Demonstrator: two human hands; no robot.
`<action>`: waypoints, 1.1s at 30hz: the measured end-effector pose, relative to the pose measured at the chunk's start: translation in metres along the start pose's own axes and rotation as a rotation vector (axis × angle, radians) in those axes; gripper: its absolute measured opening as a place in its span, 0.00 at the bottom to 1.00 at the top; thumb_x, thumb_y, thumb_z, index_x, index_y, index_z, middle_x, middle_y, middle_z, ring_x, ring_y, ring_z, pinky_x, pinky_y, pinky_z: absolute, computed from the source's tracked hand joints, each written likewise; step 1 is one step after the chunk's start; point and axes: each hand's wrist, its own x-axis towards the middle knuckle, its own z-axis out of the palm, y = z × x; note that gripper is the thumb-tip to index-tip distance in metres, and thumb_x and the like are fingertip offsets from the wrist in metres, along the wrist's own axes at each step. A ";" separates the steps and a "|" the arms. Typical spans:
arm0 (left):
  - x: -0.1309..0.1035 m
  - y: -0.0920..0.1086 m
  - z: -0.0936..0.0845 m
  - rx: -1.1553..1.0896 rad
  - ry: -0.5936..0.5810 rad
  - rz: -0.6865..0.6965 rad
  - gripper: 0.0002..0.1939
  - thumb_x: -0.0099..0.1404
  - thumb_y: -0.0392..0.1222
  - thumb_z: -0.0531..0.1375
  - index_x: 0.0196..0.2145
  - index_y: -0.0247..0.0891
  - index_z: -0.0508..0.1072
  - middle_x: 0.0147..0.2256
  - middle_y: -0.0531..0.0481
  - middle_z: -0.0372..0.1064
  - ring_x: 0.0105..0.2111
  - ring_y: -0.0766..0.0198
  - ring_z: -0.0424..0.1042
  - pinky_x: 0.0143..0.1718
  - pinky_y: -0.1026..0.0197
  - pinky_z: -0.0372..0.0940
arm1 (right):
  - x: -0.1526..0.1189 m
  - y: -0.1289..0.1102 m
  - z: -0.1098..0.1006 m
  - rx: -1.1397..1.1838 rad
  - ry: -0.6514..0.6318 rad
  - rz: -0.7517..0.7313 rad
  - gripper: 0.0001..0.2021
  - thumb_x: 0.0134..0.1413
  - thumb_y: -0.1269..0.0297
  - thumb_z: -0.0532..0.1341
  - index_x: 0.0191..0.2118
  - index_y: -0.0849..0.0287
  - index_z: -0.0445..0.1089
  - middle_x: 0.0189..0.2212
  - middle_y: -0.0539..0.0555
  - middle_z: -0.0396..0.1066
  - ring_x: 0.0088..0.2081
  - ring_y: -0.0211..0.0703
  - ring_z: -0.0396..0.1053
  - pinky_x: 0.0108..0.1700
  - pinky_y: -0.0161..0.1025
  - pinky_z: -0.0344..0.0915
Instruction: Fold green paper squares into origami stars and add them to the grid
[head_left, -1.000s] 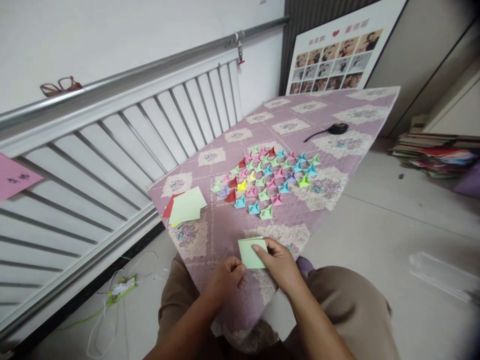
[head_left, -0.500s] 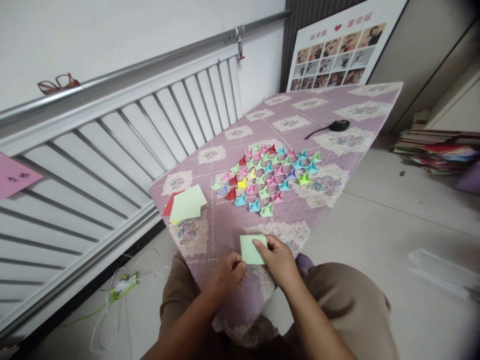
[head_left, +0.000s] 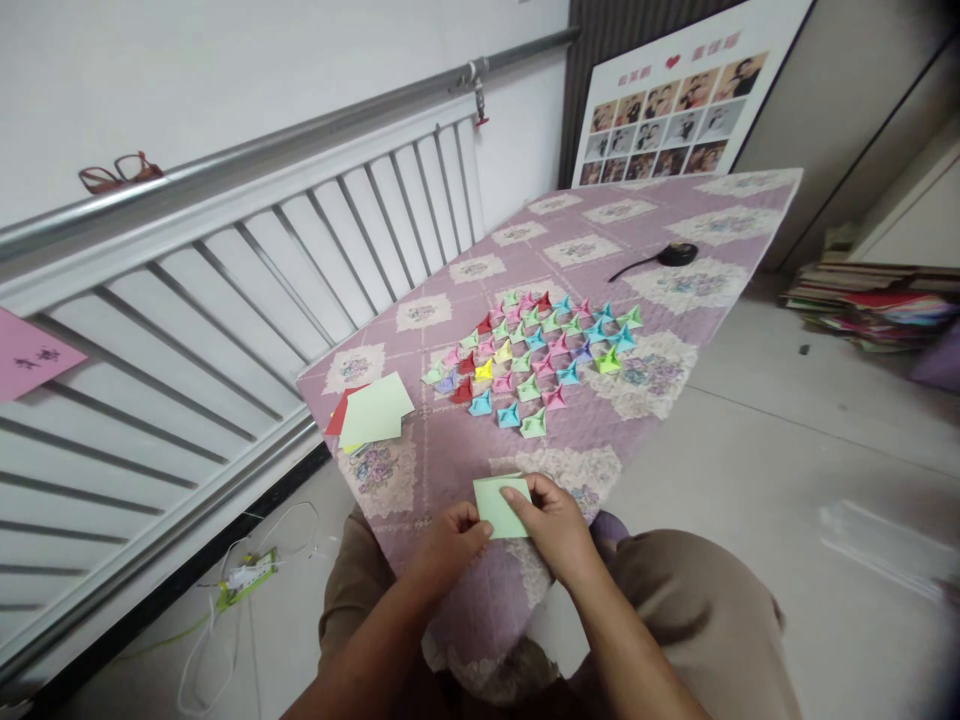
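Note:
A folded light green paper square [head_left: 501, 510] is held over the near part of the table. My right hand [head_left: 553, 515] pinches its right side, thumb on top. My left hand [head_left: 456, 540] is closed on its lower left corner, thumb on the paper's edge. Beyond the hands, several small folded paper pieces [head_left: 534, 423] in green, pink, blue, red and yellow stand in rows. To the left lies a stack of paper sheets [head_left: 376, 411], pale green on top, with red and yellow edges showing beneath.
The table [head_left: 465, 450] has a purple floral cloth. A black fan-shaped or round object [head_left: 678, 254] with a thin tail lies farther back. A white radiator [head_left: 247, 290] runs along the left. Beside it, a power strip [head_left: 247, 578] with cables is on the floor.
The green paper has shifted slightly left and down and tilted, its upper layer parting a little. My left hand's thumb has moved onto its lower left corner.

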 end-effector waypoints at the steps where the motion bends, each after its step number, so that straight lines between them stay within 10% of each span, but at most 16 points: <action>1: 0.000 0.000 0.000 0.014 0.009 0.000 0.10 0.57 0.45 0.59 0.26 0.37 0.64 0.19 0.57 0.60 0.19 0.71 0.56 0.24 0.66 0.52 | 0.000 0.000 0.000 0.007 0.005 -0.004 0.17 0.45 0.47 0.63 0.26 0.57 0.66 0.21 0.47 0.65 0.24 0.37 0.60 0.26 0.34 0.59; 16: -0.005 0.007 0.004 -0.010 0.010 0.044 0.04 0.57 0.37 0.57 0.27 0.37 0.64 0.20 0.57 0.59 0.21 0.71 0.55 0.25 0.66 0.52 | -0.001 0.001 0.001 -0.013 0.037 -0.031 0.15 0.46 0.50 0.63 0.26 0.56 0.62 0.20 0.46 0.61 0.23 0.35 0.58 0.25 0.34 0.57; 22: -0.004 0.003 0.003 0.022 0.043 0.042 0.06 0.57 0.37 0.57 0.25 0.37 0.63 0.20 0.58 0.57 0.21 0.71 0.54 0.25 0.66 0.51 | 0.001 0.001 0.004 0.142 0.038 -0.005 0.29 0.44 0.53 0.65 0.52 0.55 0.58 0.22 0.45 0.65 0.23 0.38 0.63 0.25 0.35 0.60; 28: -0.007 0.006 0.002 0.085 0.064 0.088 0.06 0.56 0.40 0.59 0.26 0.37 0.65 0.23 0.56 0.59 0.25 0.69 0.57 0.28 0.65 0.53 | -0.001 0.002 0.000 0.136 -0.019 0.047 0.17 0.46 0.48 0.64 0.28 0.58 0.66 0.21 0.47 0.64 0.23 0.35 0.59 0.25 0.33 0.57; 33: -0.011 0.016 0.002 -0.074 0.048 0.152 0.09 0.56 0.43 0.61 0.29 0.36 0.67 0.26 0.55 0.63 0.27 0.68 0.60 0.31 0.65 0.55 | -0.003 -0.001 -0.003 0.167 -0.024 0.040 0.17 0.47 0.48 0.64 0.27 0.58 0.65 0.20 0.45 0.60 0.22 0.33 0.56 0.25 0.32 0.54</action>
